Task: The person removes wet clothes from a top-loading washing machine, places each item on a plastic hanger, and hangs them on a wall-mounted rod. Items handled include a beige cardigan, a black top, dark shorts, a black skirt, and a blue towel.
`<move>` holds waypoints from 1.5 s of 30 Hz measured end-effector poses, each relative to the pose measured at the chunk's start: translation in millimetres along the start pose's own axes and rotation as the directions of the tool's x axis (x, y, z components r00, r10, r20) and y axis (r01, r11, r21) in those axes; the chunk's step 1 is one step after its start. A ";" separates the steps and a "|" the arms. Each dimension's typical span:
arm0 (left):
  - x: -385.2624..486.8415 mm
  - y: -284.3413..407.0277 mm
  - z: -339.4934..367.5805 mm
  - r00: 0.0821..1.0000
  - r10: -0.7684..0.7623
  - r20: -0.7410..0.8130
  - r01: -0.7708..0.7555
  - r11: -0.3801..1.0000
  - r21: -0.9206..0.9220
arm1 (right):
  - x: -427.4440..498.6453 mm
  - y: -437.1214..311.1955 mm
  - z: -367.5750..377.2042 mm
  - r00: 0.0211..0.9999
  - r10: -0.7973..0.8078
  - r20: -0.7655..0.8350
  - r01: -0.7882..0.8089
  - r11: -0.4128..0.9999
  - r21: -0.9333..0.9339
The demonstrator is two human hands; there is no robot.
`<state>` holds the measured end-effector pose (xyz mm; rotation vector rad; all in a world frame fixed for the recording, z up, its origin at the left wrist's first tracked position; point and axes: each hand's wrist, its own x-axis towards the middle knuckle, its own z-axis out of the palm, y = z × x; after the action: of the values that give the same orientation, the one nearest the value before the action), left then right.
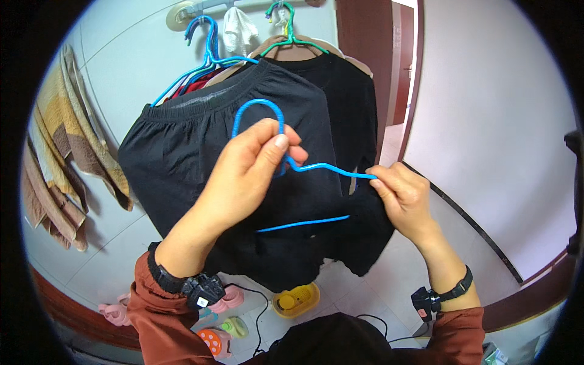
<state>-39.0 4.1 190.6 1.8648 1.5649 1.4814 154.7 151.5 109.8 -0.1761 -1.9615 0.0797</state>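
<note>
My left hand (248,171) is closed around the neck of a blue hanger (319,165), just below its hook, which curves up above my fingers. My right hand (404,200) pinches the right end of the hanger's shoulder. Lower down, the hanger's straight bottom bar (303,223) shows against black fabric. Whether that fabric hangs on this hanger or behind it I cannot tell. Behind my hands, black elastic-waist shorts (182,141) hang on another blue hanger (211,50). To their right a black top (353,98) hangs from a green hanger (290,39).
A wall rail (214,5) carries the hangers and a white cloth (239,29). Towels (68,123) hang at the left. On the tiled floor are a yellow basin (296,301), pink slippers (230,299) and a polka-dot stool (212,341). A doorway (397,91) opens beyond the clothes.
</note>
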 end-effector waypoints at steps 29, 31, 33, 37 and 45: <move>97.8 3.6 -88.4 0.953 0.115 -0.281 0.163 0.588 0.793 | 193.7 151.3 28.6 0.920 0.354 0.167 -0.357 0.934 -0.011; 90.4 -4.1 -79.0 0.942 0.195 -0.274 0.110 0.593 0.798 | 185.8 156.3 34.7 0.931 0.312 0.189 -0.327 0.943 0.054; 82.9 -7.9 -72.8 0.936 0.199 -0.290 0.127 0.578 0.806 | 178.7 159.7 43.7 0.946 0.283 0.157 -0.303 0.945 0.126; 67.9 -6.9 -62.5 0.906 0.252 -0.339 0.178 0.499 0.848 | 170.0 166.2 57.1 0.966 0.241 0.095 -0.250 0.963 0.103; 36.4 -7.1 -46.1 0.827 0.521 -0.211 0.118 0.205 0.972 | 146.7 181.8 64.3 0.978 0.206 -0.032 -0.195 0.958 0.208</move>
<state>-85.3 20.7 223.6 2.4500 3.2195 1.1177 55.6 356.1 193.5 -0.2395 -1.8635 0.4038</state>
